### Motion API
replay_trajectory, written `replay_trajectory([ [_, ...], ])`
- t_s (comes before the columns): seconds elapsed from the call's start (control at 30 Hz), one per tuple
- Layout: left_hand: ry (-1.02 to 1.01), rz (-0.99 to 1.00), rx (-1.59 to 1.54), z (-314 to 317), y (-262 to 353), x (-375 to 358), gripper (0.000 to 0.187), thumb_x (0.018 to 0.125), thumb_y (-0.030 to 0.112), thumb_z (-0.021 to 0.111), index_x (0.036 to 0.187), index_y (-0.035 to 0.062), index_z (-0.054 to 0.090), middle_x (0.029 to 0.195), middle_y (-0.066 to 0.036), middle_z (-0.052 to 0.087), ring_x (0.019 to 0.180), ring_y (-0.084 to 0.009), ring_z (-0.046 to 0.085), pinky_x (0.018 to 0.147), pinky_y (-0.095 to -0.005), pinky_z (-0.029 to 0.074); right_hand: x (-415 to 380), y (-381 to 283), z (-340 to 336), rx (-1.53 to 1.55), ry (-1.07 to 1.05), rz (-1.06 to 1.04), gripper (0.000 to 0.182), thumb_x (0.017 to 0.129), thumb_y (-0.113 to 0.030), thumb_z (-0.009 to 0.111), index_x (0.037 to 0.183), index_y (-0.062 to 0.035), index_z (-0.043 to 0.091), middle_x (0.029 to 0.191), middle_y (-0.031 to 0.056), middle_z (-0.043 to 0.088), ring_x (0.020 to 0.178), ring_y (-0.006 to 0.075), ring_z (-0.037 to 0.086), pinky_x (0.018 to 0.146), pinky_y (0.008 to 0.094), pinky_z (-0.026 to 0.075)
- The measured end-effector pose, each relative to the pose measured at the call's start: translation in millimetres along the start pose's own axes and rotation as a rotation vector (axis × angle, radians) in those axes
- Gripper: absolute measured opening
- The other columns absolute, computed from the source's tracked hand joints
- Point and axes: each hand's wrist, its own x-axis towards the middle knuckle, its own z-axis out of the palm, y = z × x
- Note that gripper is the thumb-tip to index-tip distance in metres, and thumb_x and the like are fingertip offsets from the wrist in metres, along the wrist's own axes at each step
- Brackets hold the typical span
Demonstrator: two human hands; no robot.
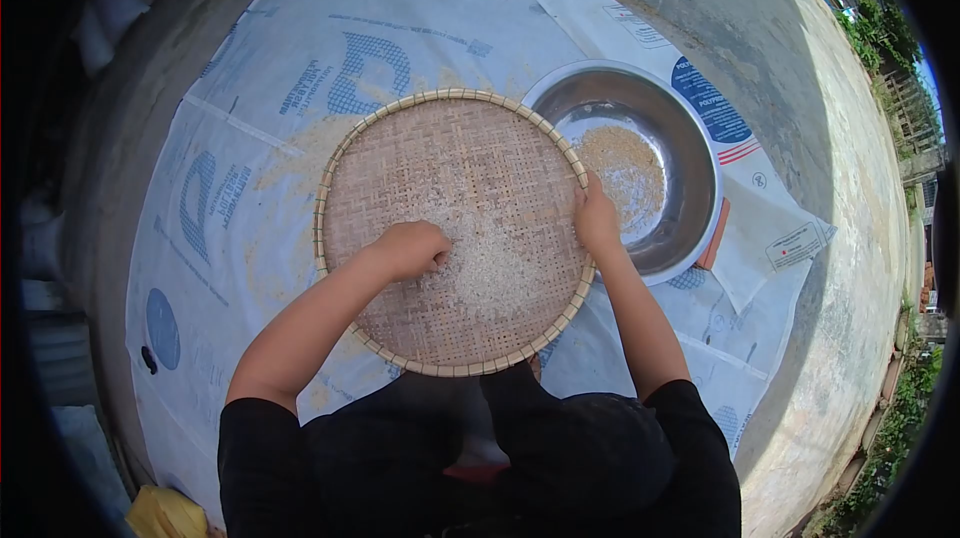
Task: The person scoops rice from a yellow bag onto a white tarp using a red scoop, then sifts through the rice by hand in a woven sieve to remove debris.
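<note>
A round woven bamboo winnowing tray (400, 148) is held above my lap. Pale grains that look like rice (495, 263) lie spread over its middle and lower right. My right hand (597, 216) grips the tray's right rim. Over the tray, my left hand (412, 250) has its fingers curled together at the left edge of the grains; what they hold, if anything, is hidden. A large metal basin (690, 163) stands behind and to the right, partly covered by the tray, with light brown husk-like bits (620, 163) in its bottom.
A white printed plastic sheet (270, 148) covers the ground, with tan bits scattered left of the tray. A reddish brick (714, 238) shows beside the basin. A yellow bag (165, 511) sits at lower left. Concrete (840, 288) and plants (890, 438) lie to the right.
</note>
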Motion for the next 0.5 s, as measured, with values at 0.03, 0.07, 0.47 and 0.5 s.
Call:
replay_trajectory([
  [0.03,0.019,0.010,0.002,2,-1,0,0.010,0.069,0.011,0.067,0.077,0.0096,0.061,0.085,-0.007,0.060,0.087,-0.0255,0.057,0.072,-0.0377,0.046,0,-1,-1,-0.001,-0.008,0.017,0.040,0.090,-0.020,0.044,0.126,-0.0058,0.038,0.090,0.0284,0.059,0.086,0.0445,0.056,0.075,0.0493,0.044],
  [0.07,0.037,0.019,0.003,3,-3,0,0.009,0.069,0.011,0.067,0.076,0.0094,0.061,0.085,-0.007,0.060,0.086,-0.0256,0.057,0.072,-0.0378,0.046,0,-1,-1,-0.001,-0.017,0.034,0.041,0.090,-0.021,0.045,0.128,-0.0059,0.038,0.092,0.0290,0.059,0.087,0.0445,0.056,0.076,0.0485,0.044],
  [0.47,0.166,0.158,-0.100,6,17,8,0.010,0.073,0.012,0.064,0.079,0.0082,0.057,0.084,-0.008,0.057,0.089,-0.0265,0.055,0.074,-0.0384,0.045,1,3,2,0.000,0.002,0.022,0.042,0.089,-0.020,0.045,0.127,-0.0061,0.038,0.093,0.0292,0.059,0.088,0.0447,0.056,0.076,0.0487,0.044],
  [0.5,0.166,0.156,-0.100,6,19,9,0.010,0.073,0.012,0.064,0.079,0.0082,0.057,0.084,-0.008,0.057,0.089,-0.0265,0.055,0.074,-0.0384,0.045,0,1,1,0.000,0.000,0.021,0.042,0.089,-0.020,0.045,0.127,-0.0061,0.038,0.093,0.0292,0.059,0.088,0.0447,0.056,0.076,0.0487,0.044],
])
